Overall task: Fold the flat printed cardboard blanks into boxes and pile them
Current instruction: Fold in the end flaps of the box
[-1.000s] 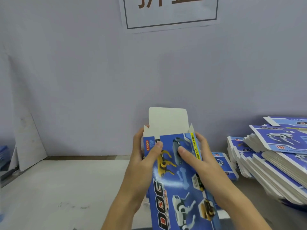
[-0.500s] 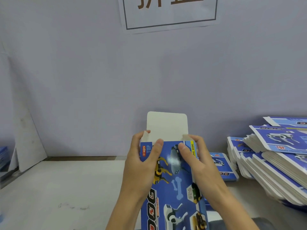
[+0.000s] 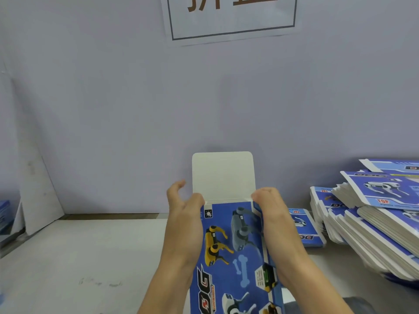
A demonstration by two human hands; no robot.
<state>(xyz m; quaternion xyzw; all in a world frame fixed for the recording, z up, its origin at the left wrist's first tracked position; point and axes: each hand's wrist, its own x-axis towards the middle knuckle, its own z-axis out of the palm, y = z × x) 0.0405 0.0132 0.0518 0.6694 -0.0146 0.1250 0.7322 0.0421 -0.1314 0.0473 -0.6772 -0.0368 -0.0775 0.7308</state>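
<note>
Both hands (image 3: 229,214) gripping blue "DOG"-printed box (image 3: 235,252), white flap (image 3: 223,175) up; "TOP"-marked blanks (image 3: 371,214) nearby.

Blue printed box (image 3: 235,245) upright, white top flap raised; flat blank stacks (image 3: 371,223) right on table.

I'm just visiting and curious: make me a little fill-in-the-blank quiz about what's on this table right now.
1. The box held between the left hand and right hand is printed mostly in the colour ____.
2. Its white top flap stands ____, not folded down.
3. The stack of flat blanks lies on the person's ____ side.
4. The animals pictured on the box are toy ____.

Missing words: blue; upright; right; dogs
</note>
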